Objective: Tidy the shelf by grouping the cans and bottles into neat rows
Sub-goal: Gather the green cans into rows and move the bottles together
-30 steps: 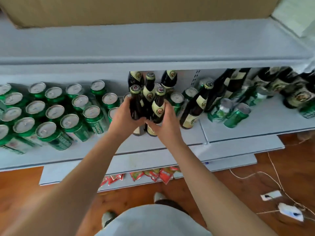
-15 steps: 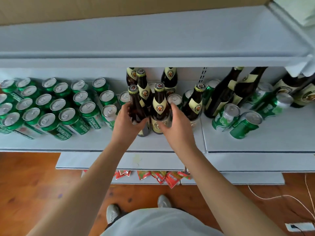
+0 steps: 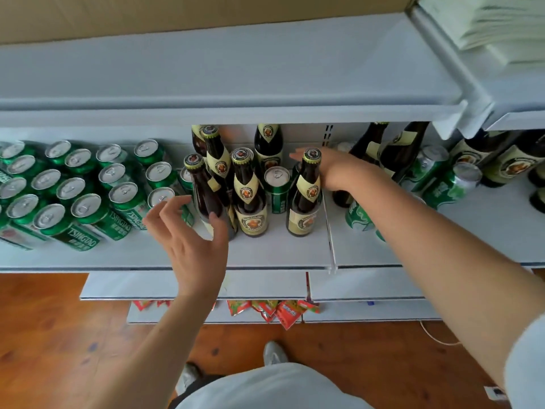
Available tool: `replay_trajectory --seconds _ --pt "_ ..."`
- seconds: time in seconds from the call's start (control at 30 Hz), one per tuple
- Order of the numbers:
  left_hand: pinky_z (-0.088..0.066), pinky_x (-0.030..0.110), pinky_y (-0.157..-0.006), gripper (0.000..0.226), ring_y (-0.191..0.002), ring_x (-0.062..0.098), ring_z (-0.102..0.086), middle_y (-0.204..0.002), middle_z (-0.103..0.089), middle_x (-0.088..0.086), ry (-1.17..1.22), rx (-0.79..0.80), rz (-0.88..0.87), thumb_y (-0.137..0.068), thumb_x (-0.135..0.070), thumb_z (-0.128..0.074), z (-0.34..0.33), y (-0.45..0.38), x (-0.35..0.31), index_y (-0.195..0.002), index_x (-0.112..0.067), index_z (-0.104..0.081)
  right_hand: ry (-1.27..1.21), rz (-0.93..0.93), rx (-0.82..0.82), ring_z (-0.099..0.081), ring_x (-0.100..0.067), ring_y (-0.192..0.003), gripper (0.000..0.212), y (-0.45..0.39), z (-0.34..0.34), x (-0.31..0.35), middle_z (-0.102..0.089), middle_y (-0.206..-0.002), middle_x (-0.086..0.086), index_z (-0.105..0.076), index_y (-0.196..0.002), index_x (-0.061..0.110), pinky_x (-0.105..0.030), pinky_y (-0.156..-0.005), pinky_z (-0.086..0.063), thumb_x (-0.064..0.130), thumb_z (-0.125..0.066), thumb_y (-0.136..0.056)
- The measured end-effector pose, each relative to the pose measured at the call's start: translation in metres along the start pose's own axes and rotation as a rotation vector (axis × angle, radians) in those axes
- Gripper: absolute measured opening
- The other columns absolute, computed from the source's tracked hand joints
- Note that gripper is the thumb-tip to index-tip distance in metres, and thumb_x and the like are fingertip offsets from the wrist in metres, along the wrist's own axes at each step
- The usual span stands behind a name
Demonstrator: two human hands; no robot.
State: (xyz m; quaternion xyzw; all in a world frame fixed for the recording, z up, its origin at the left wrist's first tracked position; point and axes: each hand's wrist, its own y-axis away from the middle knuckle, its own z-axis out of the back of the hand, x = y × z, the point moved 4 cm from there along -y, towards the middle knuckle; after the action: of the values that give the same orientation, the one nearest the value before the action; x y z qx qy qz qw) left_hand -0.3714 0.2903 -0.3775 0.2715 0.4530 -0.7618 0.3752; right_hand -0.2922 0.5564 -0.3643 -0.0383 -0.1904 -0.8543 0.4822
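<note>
head view: left hand [image 3: 188,240] spread loose, thumb touching the front-left beer bottle [image 3: 206,199] at shelf [image 3: 280,252] centre. right hand [image 3: 333,169] fingers straight, reaching behind another beer bottle [image 3: 305,196] at 1 o'clock, holding nothing. green cans [image 3: 76,190] cluster at 9 o'clock.

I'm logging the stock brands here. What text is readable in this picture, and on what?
"TSINGTAO": on the side of a front green can, and again on its neighbours.
Brown bottle labels: lettering too blurred to read.
Red packets below: print too small to read.
</note>
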Motion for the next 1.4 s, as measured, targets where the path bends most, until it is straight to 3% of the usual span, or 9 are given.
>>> replay_trajectory --seconds 0.07,0.17,0.23,0.43,0.67,0.8,1.0,1.27,1.4 --pt "-0.043 0.047 -0.092 0.037 -0.109 0.034 -0.041 -0.116 -0.037 0.01 0.009 0.018 -0.163 -0.081 0.003 -0.062 0.001 -0.001 -0.017 -0.116 0.002 -0.049 0.174 0.015 0.038 -0.051 -0.03 -0.126 0.043 -0.005 -0.004 -0.002 -0.053 -0.139 -0.009 -0.051 -0.138 0.014 -0.041 -0.106 -0.042 0.017 -0.053 -0.095" --pt "-0.047 0.033 -0.087 0.033 -0.102 0.027 -0.047 -0.114 -0.04 0.004 0.062 0.123 -0.338 -0.081 0.01 -0.059 -0.005 -0.005 -0.043 -0.113 0.006 -0.054 0.229 0.064 0.035 -0.055 -0.028 -0.118 0.036 -0.002 -0.004 -0.005 -0.059 -0.126 -0.006 -0.056 -0.131 0.008 -0.019 -0.087 -0.048 0.008 -0.053 -0.095" --pt "-0.046 0.022 -0.087 0.03 -0.098 0.018 -0.05 -0.111 -0.047 0.008 0.099 0.238 -0.372 -0.084 0.009 -0.058 -0.013 -0.006 -0.059 -0.113 0.005 -0.057 0.155 0.022 -0.013 -0.059 -0.026 -0.101 0.022 0.006 0.003 -0.009 -0.06 -0.101 -0.002 -0.062 -0.107 0.009 -0.029 -0.074 -0.047 0.009 -0.065 -0.086" --pt "-0.05 0.024 -0.098 0.041 -0.11 0.009 -0.057 -0.121 -0.054 0.004 0.159 0.483 -0.195 -0.09 -0.01 -0.063 -0.053 -0.003 -0.079 -0.13 -0.01 -0.055 -0.014 -0.023 -0.254 -0.055 -0.026 -0.114 0.078 0.064 0.037 -0.026 -0.054 -0.132 -0.005 -0.048 -0.138 0.021 -0.035 -0.093 -0.046 0.016 -0.085 -0.07" --pt "-0.038 0.022 -0.094 0.067 -0.124 0.02 -0.049 -0.137 -0.046 0.007 0.022 0.614 -0.101 -0.087 -0.034 -0.071 -0.093 0.012 -0.082 -0.143 -0.012 -0.041 -0.321 -0.233 -0.444 -0.06 -0.007 -0.101 0.067 0.168 0.054 -0.073 -0.064 -0.112 0.012 -0.061 -0.126 0.026 -0.024 -0.091 -0.046 0.043 -0.086 -0.066" --pt "-0.044 0.036 -0.088 0.07 -0.12 0.031 -0.051 -0.137 -0.045 0.013 -0.076 0.656 -0.024 -0.085 -0.036 -0.074 -0.105 0.015 -0.081 -0.14 -0.011 -0.038 -0.403 -0.316 -0.454 -0.06 -0.003 -0.103 0.066 0.206 0.04 -0.099 -0.064 -0.114 0.014 -0.061 -0.125 0.028 -0.017 -0.093 -0.046 0.036 -0.088 -0.066" --pt "-0.043 0.036 -0.074 0.055 -0.102 0.037 -0.059 -0.115 -0.058 0.018 -0.093 0.705 0.014 -0.084 -0.027 -0.076 -0.131 0.007 -0.074 -0.125 -0.008 -0.044 -0.38 -0.362 -0.493 -0.054 -0.005 -0.105 0.068 0.238 0.02 -0.101 -0.059 -0.116 0.009 -0.059 -0.128 0.023 -0.009 -0.082 -0.036 0.029 -0.088 -0.068" --pt "-0.041 0.035 -0.08 0.057 -0.114 0.036 -0.055 -0.125 -0.053 0.019 -0.082 0.798 0.058 -0.089 -0.024 -0.071 -0.17 -0.01 -0.09 -0.134 -0.006 -0.04 -0.434 -0.317 -0.552 -0.056 -0.01 -0.106 0.067 0.223 -0.008 -0.06 -0.059 -0.116 0.006 -0.059 -0.126 0.024 -0.036 -0.091 -0.054 0.029 -0.089 -0.066" --pt "-0.045 0.036 -0.087 0.066 -0.118 0.032 -0.055 -0.128 -0.054 0.013 -0.211 0.977 -0.18 -0.091 -0.026 -0.064 -0.112 -0.004 -0.104 -0.147 -0.014 -0.032 -0.3 -0.24 -0.543 -0.051 -0.004 -0.105 0.07 0.217 0.002 -0.024 -0.059 -0.121 0.005 -0.058 -0.129 0.024 -0.016 -0.093 -0.043 0.032 -0.088 -0.066"
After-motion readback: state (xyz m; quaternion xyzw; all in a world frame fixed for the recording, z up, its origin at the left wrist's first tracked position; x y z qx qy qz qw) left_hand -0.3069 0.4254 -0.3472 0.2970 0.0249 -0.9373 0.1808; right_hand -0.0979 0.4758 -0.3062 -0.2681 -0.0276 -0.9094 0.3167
